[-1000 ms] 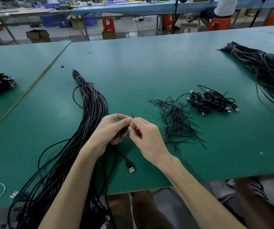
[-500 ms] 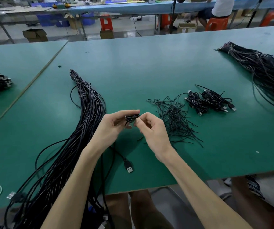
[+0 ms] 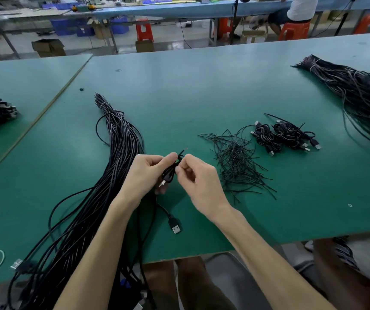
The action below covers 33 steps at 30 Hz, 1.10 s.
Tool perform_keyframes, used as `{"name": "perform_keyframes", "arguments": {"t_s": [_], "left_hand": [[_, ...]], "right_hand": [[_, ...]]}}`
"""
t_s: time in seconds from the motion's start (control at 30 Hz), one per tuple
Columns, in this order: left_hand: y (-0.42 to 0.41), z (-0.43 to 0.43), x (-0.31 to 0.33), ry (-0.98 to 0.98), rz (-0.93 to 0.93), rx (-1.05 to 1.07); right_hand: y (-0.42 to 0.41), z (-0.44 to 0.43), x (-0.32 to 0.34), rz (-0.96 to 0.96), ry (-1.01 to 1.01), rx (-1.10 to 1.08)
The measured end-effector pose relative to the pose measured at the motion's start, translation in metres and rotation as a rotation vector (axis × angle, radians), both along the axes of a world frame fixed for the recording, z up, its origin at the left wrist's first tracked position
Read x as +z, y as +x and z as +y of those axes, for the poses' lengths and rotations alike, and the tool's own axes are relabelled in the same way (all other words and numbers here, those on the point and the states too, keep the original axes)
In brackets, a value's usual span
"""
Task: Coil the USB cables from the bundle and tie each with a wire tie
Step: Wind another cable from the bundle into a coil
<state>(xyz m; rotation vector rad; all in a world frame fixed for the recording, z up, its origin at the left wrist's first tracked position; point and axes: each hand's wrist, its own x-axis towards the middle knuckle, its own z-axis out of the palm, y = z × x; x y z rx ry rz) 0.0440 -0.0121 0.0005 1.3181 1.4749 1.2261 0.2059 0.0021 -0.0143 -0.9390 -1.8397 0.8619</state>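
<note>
Your left hand (image 3: 148,173) and right hand (image 3: 199,180) meet at the centre of the frame, raised just above the green table (image 3: 202,86). Between them you hold a small black coil (image 3: 168,174). Your left thumb and forefinger pinch its upper end, and the other left fingers curl behind it. Your right fingers are curled, and their tips pinch the coil's right side, touching the left fingertips. A thin black end (image 3: 184,151) projects up and to the right from between the fingertips; you cannot tell whether it is cable or tie. From under your left hand one cable runs down to a USB plug (image 3: 175,225), which lies flat on the table in the lower centre. The bundle (image 3: 117,153) lies just left of your left hand, running from the upper left of centre to the lower left edge of the frame, banded near its far end. The loose ties (image 3: 235,162) lie in a scattered heap just right of your right hand. The tied coils (image 3: 284,135) lie beyond that heap, touching its upper right edge. A second bundle (image 3: 358,92) lies at the upper right, well apart from both hands.
</note>
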Motion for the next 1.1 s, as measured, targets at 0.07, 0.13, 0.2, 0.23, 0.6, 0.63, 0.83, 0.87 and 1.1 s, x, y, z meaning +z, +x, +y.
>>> {"name": "perform_keyframes", "arguments": {"t_s": [0.07, 0.13, 0.2, 0.23, 0.6, 0.63, 0.83, 0.87, 1.1], "left_hand": [[-0.002, 0.0, -0.001, -0.076, -0.017, 0.026], [-0.003, 0.001, -0.001, -0.155, -0.062, 0.034], [-0.003, 0.0, 0.0, -0.164, -0.083, 0.025], [-0.003, 0.0, 0.001, -0.14, -0.086, 0.017], [0.0, 0.0, -0.001, 0.064, -0.121, -0.09], [-0.001, 0.0, -0.002, 0.086, -0.129, -0.072], [0.002, 0.001, -0.004, 0.123, -0.153, -0.041], [0.002, 0.001, -0.003, 0.124, -0.146, -0.04], [0.004, -0.001, -0.003, 0.139, -0.06, -0.097]], "right_hand": [[-0.002, -0.002, 0.0, -0.09, 0.103, 0.001], [-0.004, -0.005, -0.002, -0.177, 0.192, 0.008], [-0.004, -0.006, -0.004, -0.206, 0.24, 0.004], [-0.004, -0.005, -0.004, -0.194, 0.235, 0.0], [0.0, 0.004, -0.002, 0.105, -0.086, -0.091], [0.0, 0.003, -0.003, 0.131, -0.099, -0.087], [0.001, 0.003, -0.004, 0.165, -0.135, -0.055], [0.001, 0.004, -0.004, 0.16, -0.135, -0.065], [0.004, 0.008, -0.003, 0.184, -0.249, -0.173]]}}
